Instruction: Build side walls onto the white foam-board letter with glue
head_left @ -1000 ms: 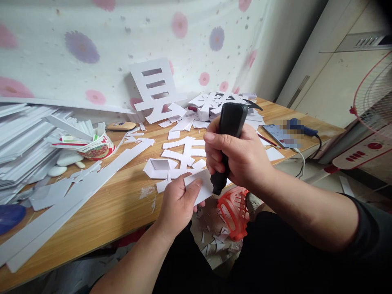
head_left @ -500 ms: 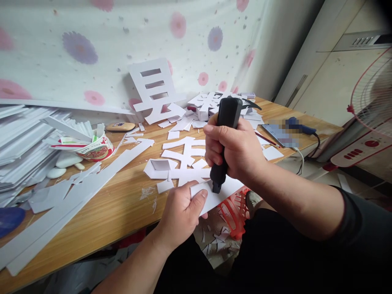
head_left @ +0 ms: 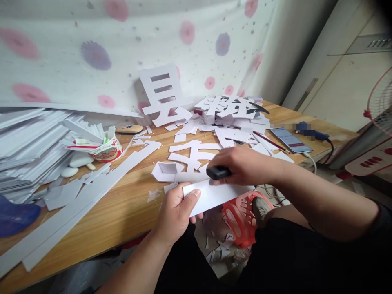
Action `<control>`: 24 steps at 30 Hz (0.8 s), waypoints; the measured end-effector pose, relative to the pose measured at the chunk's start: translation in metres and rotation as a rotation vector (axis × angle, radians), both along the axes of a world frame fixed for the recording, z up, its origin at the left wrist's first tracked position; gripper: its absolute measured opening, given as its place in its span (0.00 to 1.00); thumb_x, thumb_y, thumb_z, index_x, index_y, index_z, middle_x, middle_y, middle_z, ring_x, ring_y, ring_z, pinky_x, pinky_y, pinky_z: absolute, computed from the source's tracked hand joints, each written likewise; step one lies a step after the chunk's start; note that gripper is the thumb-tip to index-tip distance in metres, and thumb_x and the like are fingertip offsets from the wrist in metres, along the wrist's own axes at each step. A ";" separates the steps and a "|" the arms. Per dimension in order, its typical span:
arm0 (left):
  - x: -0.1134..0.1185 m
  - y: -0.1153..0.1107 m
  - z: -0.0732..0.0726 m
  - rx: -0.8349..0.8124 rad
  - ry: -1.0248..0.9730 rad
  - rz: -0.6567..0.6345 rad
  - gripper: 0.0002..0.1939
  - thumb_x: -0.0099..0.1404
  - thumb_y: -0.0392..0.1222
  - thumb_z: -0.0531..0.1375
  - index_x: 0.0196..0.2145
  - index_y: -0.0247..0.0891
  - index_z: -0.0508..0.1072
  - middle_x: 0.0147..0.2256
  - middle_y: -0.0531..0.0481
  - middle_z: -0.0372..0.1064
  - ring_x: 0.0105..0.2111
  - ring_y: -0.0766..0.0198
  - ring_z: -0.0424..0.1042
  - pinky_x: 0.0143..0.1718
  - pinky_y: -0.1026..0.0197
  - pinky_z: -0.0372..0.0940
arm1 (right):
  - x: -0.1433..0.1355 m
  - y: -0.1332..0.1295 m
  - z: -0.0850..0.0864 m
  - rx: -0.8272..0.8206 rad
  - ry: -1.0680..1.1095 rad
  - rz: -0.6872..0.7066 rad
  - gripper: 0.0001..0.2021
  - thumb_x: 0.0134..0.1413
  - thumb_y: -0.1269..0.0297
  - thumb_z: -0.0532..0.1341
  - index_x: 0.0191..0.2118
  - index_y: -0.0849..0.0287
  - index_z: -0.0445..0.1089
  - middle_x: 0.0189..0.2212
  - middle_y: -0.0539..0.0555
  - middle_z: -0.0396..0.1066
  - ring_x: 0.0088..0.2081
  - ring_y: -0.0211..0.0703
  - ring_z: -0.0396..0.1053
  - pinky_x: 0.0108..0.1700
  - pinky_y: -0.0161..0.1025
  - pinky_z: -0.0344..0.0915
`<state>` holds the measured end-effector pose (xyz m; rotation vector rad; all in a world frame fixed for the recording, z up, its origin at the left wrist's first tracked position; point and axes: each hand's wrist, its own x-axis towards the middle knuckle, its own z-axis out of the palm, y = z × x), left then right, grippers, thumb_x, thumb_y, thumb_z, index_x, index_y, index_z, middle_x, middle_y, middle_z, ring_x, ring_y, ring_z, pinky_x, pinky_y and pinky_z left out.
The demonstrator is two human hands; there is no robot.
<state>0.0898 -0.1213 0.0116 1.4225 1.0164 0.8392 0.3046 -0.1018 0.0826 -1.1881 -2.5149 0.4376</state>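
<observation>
My left hand pinches the left end of a white board strip, thumb on top and fingers underneath. The strip is held near the table's front edge, tilted up to the right. My right hand is closed around a black utility knife, tilted so that its butt end faces me. The knife's tip is hidden, so I cannot tell whether it touches the strip. Just behind the strip, a cut-out white character lies on the wooden table, with a small folded white piece at its left.
White offcuts heap at the back, below a leaning cut-out character. At left are stacked boards, a paper bowl and long strips. A phone lies right; an orange basket stands below.
The utility knife has gone from upright to tilted, its butt swinging down toward me. My right hand has lowered and turned over. The view has shifted slightly left.
</observation>
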 end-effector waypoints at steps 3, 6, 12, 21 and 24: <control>-0.003 0.003 -0.004 -0.015 -0.077 -0.008 0.16 0.59 0.53 0.59 0.29 0.34 0.69 0.15 0.53 0.66 0.13 0.70 0.61 0.12 0.71 0.53 | 0.000 0.002 -0.011 -0.102 -0.084 0.046 0.09 0.54 0.59 0.64 0.33 0.59 0.71 0.28 0.52 0.69 0.31 0.38 0.63 0.35 0.36 0.56; -0.003 0.005 -0.010 -0.014 -0.128 -0.022 0.16 0.59 0.53 0.59 0.28 0.35 0.69 0.15 0.53 0.65 0.13 0.71 0.61 0.12 0.71 0.52 | 0.002 0.000 -0.014 -0.144 -0.021 0.033 0.08 0.53 0.61 0.65 0.31 0.61 0.71 0.28 0.52 0.69 0.30 0.37 0.62 0.33 0.35 0.55; 0.003 0.003 -0.012 -0.022 -0.185 -0.035 0.17 0.60 0.53 0.59 0.27 0.35 0.69 0.13 0.54 0.64 0.12 0.72 0.60 0.12 0.71 0.50 | 0.010 -0.004 -0.018 -0.236 0.069 0.008 0.10 0.53 0.59 0.64 0.31 0.61 0.69 0.27 0.50 0.68 0.28 0.35 0.61 0.31 0.34 0.55; 0.010 0.026 0.002 -0.037 -0.402 0.319 0.15 0.54 0.49 0.65 0.32 0.36 0.68 0.18 0.56 0.67 0.15 0.69 0.65 0.12 0.71 0.56 | 0.021 0.014 -0.012 -0.186 0.143 -0.209 0.15 0.54 0.55 0.63 0.26 0.60 0.61 0.22 0.46 0.59 0.25 0.33 0.54 0.27 0.32 0.53; 0.010 0.034 0.005 -0.077 -0.359 0.287 0.15 0.53 0.49 0.66 0.31 0.36 0.69 0.21 0.54 0.69 0.18 0.66 0.67 0.15 0.67 0.62 | 0.038 0.044 -0.016 -0.108 -0.083 -0.375 0.10 0.53 0.59 0.64 0.29 0.59 0.67 0.25 0.48 0.66 0.27 0.34 0.59 0.30 0.33 0.56</control>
